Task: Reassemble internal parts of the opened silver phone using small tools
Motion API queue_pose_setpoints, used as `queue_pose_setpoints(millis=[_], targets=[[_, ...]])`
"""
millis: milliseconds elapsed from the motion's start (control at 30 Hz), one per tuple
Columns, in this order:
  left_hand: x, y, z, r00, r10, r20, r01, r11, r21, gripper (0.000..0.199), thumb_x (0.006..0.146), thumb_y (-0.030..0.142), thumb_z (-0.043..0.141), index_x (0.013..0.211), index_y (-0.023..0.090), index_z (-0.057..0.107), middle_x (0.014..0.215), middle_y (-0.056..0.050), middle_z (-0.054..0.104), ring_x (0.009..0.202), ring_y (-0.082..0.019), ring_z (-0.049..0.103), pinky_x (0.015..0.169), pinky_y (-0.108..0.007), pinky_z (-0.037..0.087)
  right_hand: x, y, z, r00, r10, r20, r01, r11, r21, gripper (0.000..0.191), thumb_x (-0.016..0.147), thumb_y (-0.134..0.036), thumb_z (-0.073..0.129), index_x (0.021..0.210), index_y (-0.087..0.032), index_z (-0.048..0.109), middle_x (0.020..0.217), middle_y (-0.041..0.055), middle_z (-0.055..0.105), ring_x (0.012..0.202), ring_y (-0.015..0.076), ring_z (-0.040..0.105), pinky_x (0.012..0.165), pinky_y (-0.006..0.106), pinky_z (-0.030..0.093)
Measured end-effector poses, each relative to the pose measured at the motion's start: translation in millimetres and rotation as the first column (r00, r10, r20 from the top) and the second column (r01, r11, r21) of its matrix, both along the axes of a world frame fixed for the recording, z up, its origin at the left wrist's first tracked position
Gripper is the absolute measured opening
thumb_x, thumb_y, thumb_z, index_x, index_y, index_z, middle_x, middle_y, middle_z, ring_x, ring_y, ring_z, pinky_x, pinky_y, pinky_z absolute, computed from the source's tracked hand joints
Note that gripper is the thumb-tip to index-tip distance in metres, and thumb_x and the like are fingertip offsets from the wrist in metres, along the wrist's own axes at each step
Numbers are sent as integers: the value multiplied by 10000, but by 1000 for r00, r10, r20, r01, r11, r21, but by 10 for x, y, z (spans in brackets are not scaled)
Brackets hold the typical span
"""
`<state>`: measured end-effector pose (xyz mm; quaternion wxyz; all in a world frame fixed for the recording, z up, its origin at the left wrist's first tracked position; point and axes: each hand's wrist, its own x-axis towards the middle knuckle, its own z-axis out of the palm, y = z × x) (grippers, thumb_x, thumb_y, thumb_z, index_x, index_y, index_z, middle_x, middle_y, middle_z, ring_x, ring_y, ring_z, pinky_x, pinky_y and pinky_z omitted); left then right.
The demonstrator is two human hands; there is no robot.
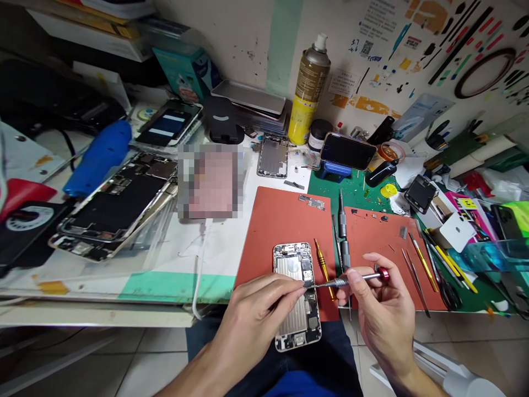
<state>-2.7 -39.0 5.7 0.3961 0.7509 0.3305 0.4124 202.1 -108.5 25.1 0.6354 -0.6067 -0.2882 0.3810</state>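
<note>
An opened phone housing point(295, 325) lies lengthwise on the red-brown mat point(264, 237), its lower end at the mat's front edge. My left hand point(264, 309) reaches over the housing, thumb and fingertips pinched at the screwdriver's tip; anything tiny between them is too small to make out. My right hand point(382, 303) holds a slim grey screwdriver point(336, 283) with a red end cap, nearly level, its tip pointing left to the left fingertips above the housing. A gold screwdriver point(321, 262) lies just right of the housing. A small circuit board point(312, 203) rests at the mat's top.
Tweezers point(415, 275), a grey pen-like tool point(342, 220) and black scissors point(450, 295) lie to the right. A spray can point(308, 94) and a propped phone point(348, 151) stand behind. Larger opened devices point(119, 198) and a white cable point(200, 270) are on the left.
</note>
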Motion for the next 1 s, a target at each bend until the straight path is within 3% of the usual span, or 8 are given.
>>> queue_pose_setpoints(millis=[633,767,867,1000], targets=[[7,8,2,998,-53,-22,53,999,-3,120,1025,129,690,1062,218,761,955,4,825,835,-132,794,769,-207,612,-20,6,4,999,-3,35,3,1000,-5,377,916,-327,875,1193,-274,624,832,-17,781,573,149,740,571,265,657],[-42,-1,9,998,-37,-54,42,996,79,148,1048,103,644,1100,213,728,983,3,811,877,-129,778,807,-222,615,53,-28,51,988,-14,153,11,1000,24,349,948,-290,840,1215,-270,617,847,-16,794,574,152,754,563,259,667],[-105,-5,1,991,-48,-126,78,966,245,208,1067,55,566,1173,170,703,1078,-43,804,953,-164,741,893,-311,613,177,-66,72,906,11,423,-66,991,115,378,955,-186,812,1271,-257,618,893,-3,816,637,158,786,628,261,698],[-153,-5,-41,938,-134,-320,255,892,374,254,1098,71,471,1166,139,706,1282,-90,779,1073,-243,673,914,-419,572,311,-81,117,613,35,789,-280,944,175,583,894,-18,807,1403,-203,593,1024,37,828,807,157,822,769,239,703]])
